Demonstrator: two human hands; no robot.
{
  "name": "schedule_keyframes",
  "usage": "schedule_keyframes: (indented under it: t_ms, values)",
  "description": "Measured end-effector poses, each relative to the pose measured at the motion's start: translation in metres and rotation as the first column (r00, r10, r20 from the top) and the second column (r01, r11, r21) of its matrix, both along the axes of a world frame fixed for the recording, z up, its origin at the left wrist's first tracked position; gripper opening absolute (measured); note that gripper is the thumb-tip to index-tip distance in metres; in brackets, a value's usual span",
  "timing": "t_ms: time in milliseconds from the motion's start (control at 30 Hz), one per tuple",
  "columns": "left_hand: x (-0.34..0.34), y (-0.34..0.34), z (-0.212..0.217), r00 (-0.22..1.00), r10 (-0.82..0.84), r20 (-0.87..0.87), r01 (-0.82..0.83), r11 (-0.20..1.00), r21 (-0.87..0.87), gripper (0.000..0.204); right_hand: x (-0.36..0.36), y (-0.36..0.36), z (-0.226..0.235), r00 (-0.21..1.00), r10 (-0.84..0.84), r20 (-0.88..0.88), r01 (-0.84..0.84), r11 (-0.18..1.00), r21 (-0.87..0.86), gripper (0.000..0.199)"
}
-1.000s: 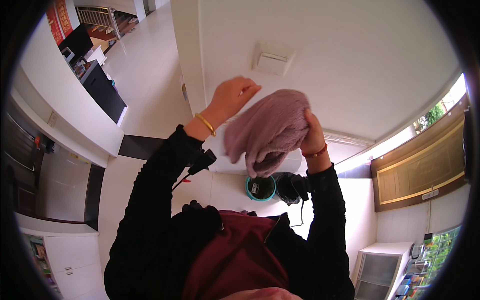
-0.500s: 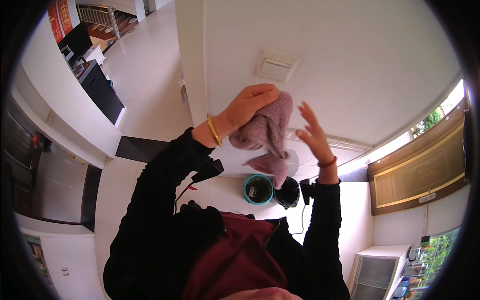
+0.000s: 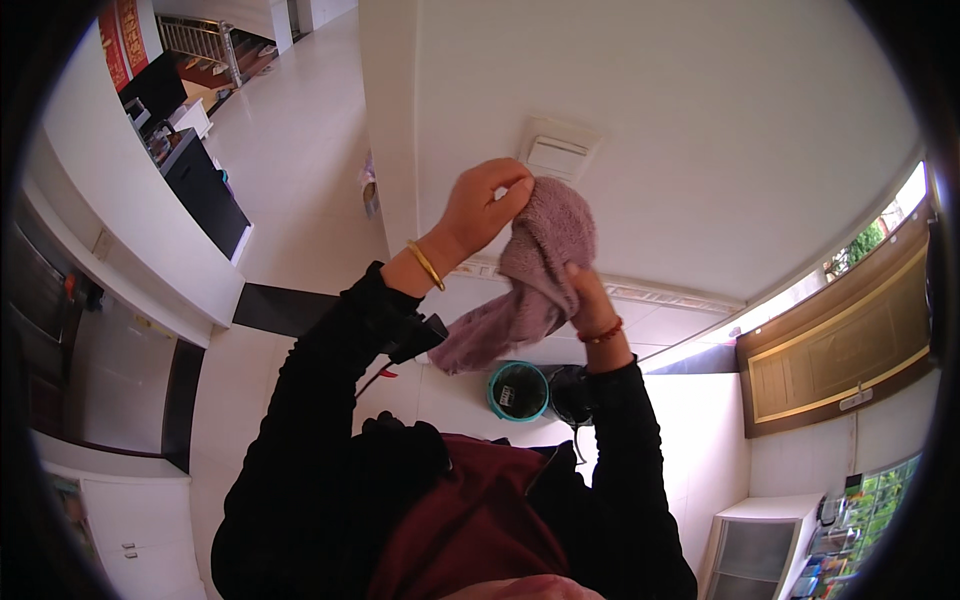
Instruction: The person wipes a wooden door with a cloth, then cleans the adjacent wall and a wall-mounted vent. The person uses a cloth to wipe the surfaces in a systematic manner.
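Left hand (image 3: 483,207) in a closed grip on the top of a mauve towel (image 3: 535,275), right hand (image 3: 588,295) clasping its middle, towel held up against white wall, teal bin (image 3: 518,390) below

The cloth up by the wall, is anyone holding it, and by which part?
Yes, both hands hold the pink cloth. The left hand pinches its top edge near the wall switch; the right hand grips its bunched middle, the tail hanging loose.

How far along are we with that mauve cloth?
Done: the mauve cloth is gathered into a bunch against the white wall. In hand: left hand pinches its top, right hand grips the middle. Left: one end hangs loose below; nothing shows it folded or set down.
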State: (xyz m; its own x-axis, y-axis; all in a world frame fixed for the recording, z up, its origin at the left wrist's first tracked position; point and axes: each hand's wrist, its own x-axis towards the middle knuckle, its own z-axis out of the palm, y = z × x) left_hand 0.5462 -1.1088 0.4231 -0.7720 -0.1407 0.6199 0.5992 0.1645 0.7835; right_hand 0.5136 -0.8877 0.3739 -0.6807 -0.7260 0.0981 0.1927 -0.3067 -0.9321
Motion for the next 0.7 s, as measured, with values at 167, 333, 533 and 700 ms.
schedule_keyframes:
  t_ms: [167,333,533,700]
  values:
    - [-0.01,-0.014,-0.008,0.877,0.031,0.48,-0.011,0.999,-0.046,0.042,-0.025,0.011,0.042,0.799,-0.502,-0.33,0.526,0.85,-0.018,0.054]
    - [-0.04,-0.007,0.004,0.727,0.019,0.686,0.076,0.991,-0.108,0.06,-0.021,-0.011,0.088,0.203,-0.548,-0.811,0.715,0.649,-0.259,0.058]
    - [-0.068,-0.005,-0.019,0.791,-0.115,0.601,0.095,0.993,0.065,0.065,-0.021,-0.089,0.096,-0.305,-0.067,-0.95,0.822,0.485,-0.298,0.04]
    - [-0.068,-0.001,-0.025,0.827,-0.133,0.546,0.064,0.988,0.142,0.065,-0.049,-0.086,0.077,-0.332,-0.087,-0.939,0.817,0.471,-0.333,0.031]
